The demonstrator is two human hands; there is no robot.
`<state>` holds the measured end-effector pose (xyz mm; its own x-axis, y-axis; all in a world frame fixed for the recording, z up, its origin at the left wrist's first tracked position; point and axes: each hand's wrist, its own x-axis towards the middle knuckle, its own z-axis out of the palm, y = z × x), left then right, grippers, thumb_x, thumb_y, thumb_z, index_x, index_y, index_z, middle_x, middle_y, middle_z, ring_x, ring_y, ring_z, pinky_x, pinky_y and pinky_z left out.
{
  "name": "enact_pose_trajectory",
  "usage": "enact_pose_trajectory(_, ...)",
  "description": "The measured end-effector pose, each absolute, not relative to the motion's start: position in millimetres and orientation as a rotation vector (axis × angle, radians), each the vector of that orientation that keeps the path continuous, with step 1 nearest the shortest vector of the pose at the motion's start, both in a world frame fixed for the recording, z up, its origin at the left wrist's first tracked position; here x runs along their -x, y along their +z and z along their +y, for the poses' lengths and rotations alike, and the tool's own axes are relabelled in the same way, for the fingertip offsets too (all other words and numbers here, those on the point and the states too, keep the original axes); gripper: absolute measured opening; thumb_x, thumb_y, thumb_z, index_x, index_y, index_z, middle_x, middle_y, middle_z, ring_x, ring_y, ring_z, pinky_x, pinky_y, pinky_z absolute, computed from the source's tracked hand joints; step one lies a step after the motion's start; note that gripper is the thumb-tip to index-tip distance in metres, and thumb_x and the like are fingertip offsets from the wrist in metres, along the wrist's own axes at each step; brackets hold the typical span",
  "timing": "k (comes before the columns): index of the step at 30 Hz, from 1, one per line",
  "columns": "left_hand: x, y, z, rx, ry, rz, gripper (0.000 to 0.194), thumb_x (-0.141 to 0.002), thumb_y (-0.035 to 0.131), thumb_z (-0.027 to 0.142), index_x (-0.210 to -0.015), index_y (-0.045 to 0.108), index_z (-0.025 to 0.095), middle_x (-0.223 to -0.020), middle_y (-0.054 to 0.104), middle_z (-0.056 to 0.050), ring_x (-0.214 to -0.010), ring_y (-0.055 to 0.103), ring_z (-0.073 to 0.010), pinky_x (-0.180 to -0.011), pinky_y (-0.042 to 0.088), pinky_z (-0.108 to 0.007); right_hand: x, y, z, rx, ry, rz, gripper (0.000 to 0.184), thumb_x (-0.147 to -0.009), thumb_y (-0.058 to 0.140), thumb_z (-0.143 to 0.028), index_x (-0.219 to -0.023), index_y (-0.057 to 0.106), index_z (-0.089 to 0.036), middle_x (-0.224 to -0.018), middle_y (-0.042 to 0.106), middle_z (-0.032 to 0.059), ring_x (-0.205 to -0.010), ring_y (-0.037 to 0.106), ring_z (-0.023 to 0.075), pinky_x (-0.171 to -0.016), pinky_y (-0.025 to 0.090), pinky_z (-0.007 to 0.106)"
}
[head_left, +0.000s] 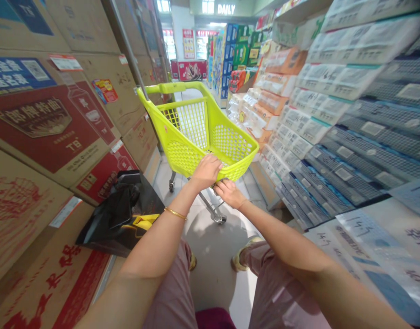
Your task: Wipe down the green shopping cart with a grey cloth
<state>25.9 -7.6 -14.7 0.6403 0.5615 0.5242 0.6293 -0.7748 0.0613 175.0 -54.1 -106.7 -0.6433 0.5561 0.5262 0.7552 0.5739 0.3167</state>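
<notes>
A lime-green plastic shopping cart (182,151) stands in the aisle in front of me, its near end toward my body and its handle at the far side. No goods show inside its basket. My left hand (207,172), below a gold bangle, is closed over the top rim of the near end. Lower and to the right, my right hand (229,193) is curled against the lower edge of that end, fingertips partly hidden beneath it. Two grey wheels show below the cart, one of them a front wheel (218,218) just under my hands.
Stacked cardboard cartons (52,119) wall the left side, with a black bag (124,214) resting low against them. Wrapped packs (319,109) rise in sloping stacks on the right. Farther down the aisle stand green boxes (242,48) and a red display (192,70).
</notes>
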Motion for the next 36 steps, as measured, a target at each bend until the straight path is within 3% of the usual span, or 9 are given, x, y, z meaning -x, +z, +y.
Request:
enact_pose_trajectory(8,-21.8,-9.6,-11.6,2.766,-0.813,-1.008,0.030,-0.090,0.034,0.023,-0.074,0.058,0.017,-0.077,0.057,-0.006,-0.087,0.053,-0.0209,-0.092,0.041,-0.041,-176.1,-67.6,-48.7,1.107,-0.732,-2.247,0.028,-0.092,0.038,-0.018,-0.105,0.063,-0.022,-0.106,0.061,0.0088,-0.090,0.045,0.0184,-0.077,0.031,0.033)
enact_pose_trajectory(14,-22.3,-9.9,-10.3,2.751,-0.803,-1.047,0.029,-0.090,0.035,0.023,-0.074,0.058,0.017,-0.079,0.057,-0.007,-0.088,0.052,-0.0212,-0.093,0.041,-0.041,-170.7,-96.1,-47.5,1.156,-0.724,-2.301,0.028,-0.092,0.039,-0.021,-0.108,0.061,-0.021,-0.104,0.061,0.0085,-0.091,0.045,0.0189,-0.079,0.033,0.033)
enact_pose_trajectory(20,-21.8,-11.4,-9.7,2.730,-0.831,-1.035,0.029,-0.090,0.034,0.023,-0.076,0.059,0.017,-0.079,0.056,-0.007,-0.087,0.052,-0.0212,-0.093,0.040,-0.041,-168.2,-125.1,-50.4,1.093,-0.741,-2.455,0.023,-0.092,0.041,-0.019,-0.098,0.063,-0.019,-0.100,0.062,0.0053,-0.090,0.047,0.0176,-0.079,0.035,0.032)
enact_pose_trajectory(30,-19.0,-7.5,-11.5,2.772,-0.844,-1.006,0.030,-0.090,0.035,0.023,-0.072,0.058,0.017,-0.076,0.056,-0.006,-0.083,0.052,-0.0199,-0.090,0.042,-0.039,-176.4,-66.9,-49.6,1.089,-0.767,-2.226,0.026,-0.091,0.042,-0.020,-0.107,0.063,-0.024,-0.106,0.061,0.0064,-0.089,0.044,0.0181,-0.078,0.032,0.033)
enact_pose_trajectory(36,-19.8,-8.1,-11.1,2.773,-0.828,-1.028,0.028,-0.089,0.035,0.022,-0.072,0.058,0.018,-0.076,0.057,-0.006,-0.084,0.053,-0.0201,-0.092,0.041,-0.041,-176.5,-79.0,-44.6,1.127,-0.719,-2.223,0.026,-0.091,0.043,-0.020,-0.105,0.064,-0.025,-0.104,0.061,0.0066,-0.091,0.042,0.0183,-0.081,0.033,0.032)
